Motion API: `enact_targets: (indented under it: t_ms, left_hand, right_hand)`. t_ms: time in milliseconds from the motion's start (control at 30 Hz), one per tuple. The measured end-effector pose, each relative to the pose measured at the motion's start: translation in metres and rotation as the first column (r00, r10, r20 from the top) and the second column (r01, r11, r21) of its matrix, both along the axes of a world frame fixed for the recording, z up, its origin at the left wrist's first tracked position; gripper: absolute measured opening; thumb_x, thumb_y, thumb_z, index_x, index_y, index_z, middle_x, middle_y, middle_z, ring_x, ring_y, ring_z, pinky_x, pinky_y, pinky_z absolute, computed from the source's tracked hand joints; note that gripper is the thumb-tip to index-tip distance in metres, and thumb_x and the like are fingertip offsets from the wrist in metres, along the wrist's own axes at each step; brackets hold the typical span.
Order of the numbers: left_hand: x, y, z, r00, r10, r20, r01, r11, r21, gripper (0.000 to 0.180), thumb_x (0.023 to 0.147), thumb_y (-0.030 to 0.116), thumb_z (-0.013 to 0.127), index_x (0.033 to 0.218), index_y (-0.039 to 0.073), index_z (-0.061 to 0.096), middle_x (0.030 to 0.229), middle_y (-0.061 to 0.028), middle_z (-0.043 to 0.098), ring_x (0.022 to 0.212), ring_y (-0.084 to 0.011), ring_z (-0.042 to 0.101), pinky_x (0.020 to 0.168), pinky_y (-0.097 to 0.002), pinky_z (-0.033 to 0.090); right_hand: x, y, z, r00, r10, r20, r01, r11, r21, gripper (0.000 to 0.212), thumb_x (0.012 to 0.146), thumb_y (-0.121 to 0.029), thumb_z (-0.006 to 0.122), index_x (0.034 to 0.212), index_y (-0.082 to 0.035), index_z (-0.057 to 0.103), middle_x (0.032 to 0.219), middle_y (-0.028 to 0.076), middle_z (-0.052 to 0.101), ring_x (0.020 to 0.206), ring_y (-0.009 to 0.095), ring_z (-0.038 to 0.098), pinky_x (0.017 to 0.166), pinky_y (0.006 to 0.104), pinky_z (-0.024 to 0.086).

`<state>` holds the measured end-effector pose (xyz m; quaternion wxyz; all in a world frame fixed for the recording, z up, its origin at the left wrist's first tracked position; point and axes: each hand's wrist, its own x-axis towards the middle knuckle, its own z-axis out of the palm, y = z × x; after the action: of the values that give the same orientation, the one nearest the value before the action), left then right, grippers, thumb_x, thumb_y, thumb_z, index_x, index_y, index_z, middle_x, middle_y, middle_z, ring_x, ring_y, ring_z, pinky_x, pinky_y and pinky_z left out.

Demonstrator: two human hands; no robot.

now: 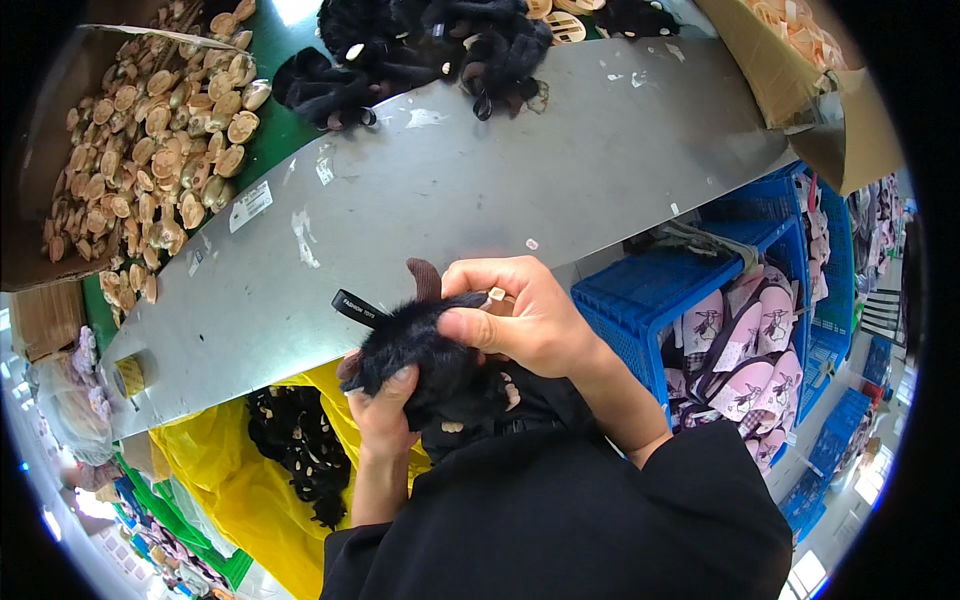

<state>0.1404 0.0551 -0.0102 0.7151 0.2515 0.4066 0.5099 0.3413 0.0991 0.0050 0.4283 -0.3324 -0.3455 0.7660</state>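
Note:
A black plush toy (425, 350) with a brown ear-like piece and a black ribbon label (358, 308) is held between both hands, close to my body. My left hand (385, 410) grips its lower left side, thumb pressed into the fur. With thumb and fingers, my right hand (525, 315) pinches its upper right edge. A small cream-coloured piece (496, 294) shows at the right fingertips; whether it is fixed to the toy I cannot tell. Small pale pieces also show on the toy's lower part.
A grey metal tabletop (450, 170) lies ahead, with several black plush toys (400, 60) at its far edge. Boxes hold round beige parts (160, 150) at left and peach pieces (795, 30) at right. Yellow bag (220, 445) below left; blue crate (625, 310) with pink items (745, 345) at right.

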Motion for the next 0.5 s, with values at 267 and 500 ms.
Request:
enact_targets:
  t_ms: [267,500]
  left_hand:
    - [-0.019,0.002,-0.007,0.994,-0.070,-0.081,0.072,0.997,0.024,0.044,0.103,0.030,0.056,0.133,-0.004,0.056,0.124,-0.0158,0.068,0.109,-0.0266,0.069,0.097,-0.0387,0.056]
    - [-0.011,0.005,-0.006,0.999,0.026,0.022,-0.023,0.993,-0.113,0.040,0.105,0.027,0.053,0.129,-0.005,0.059,0.120,-0.0142,0.069,0.108,-0.0236,0.068,0.097,-0.0364,0.053]
  right_hand:
    - [0.000,0.004,0.006,0.998,0.027,0.054,-0.029,0.999,0.033,0.022,0.097,-0.022,0.073,0.095,-0.002,0.066,0.081,-0.003,0.063,0.065,0.001,0.056,0.057,0.0174,0.045]
    - [0.002,-0.008,-0.003,0.995,-0.023,0.100,0.021,1.000,0.021,0.023,0.099,-0.023,0.071,0.092,-0.002,0.066,0.077,-0.002,0.060,0.063,0.003,0.054,0.057,0.0194,0.043]
